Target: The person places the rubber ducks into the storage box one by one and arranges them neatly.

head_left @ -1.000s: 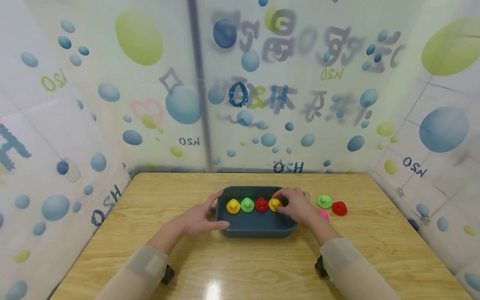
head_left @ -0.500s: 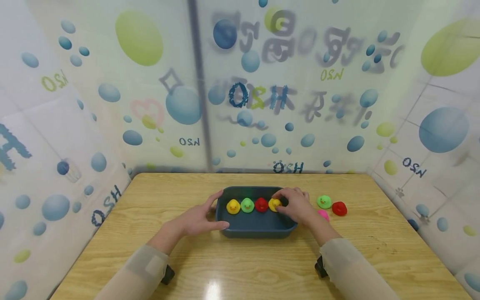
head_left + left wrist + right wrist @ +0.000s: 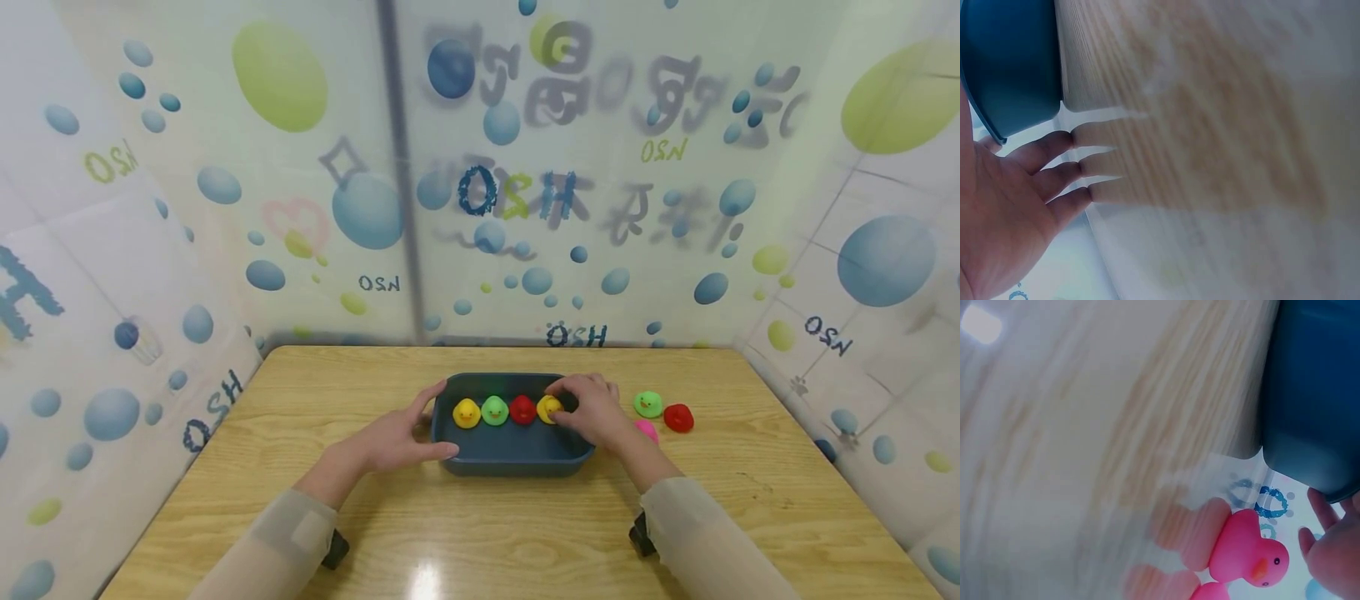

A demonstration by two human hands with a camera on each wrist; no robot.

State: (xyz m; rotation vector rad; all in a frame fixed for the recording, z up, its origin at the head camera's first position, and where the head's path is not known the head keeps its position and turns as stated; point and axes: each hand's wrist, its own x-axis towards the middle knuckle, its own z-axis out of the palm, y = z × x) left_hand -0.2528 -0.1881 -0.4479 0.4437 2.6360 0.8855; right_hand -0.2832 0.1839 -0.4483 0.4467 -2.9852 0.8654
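Note:
In the head view a dark blue tray (image 3: 517, 465) holds a row of small rubber ducks: a yellow duck (image 3: 467, 413), a green duck (image 3: 494, 410), a red duck (image 3: 522, 409) and, rightmost, a second yellow duck (image 3: 548, 407). My right hand (image 3: 596, 412) reaches over the tray's right end and pinches that rightmost duck between thumb and fingers, partly covering it. At the opposite end, my left hand (image 3: 393, 437) rests against the tray with its thumb at the front rim. The left wrist view shows the left hand's lower fingers (image 3: 1054, 178) extended beside the tray wall (image 3: 1019, 69).
Right of the tray, a green duck (image 3: 648, 404) and a red duck (image 3: 678, 417) lie on the wooden table (image 3: 480, 533). A pink duck (image 3: 1244, 547) sits nearby, half hidden by my right wrist in the head view. A patterned wall (image 3: 510, 292) borders the table's back.
Nothing clearly moves. Both hands keep their places at the tray, and my right hand still pinches the rightmost yellow duck.

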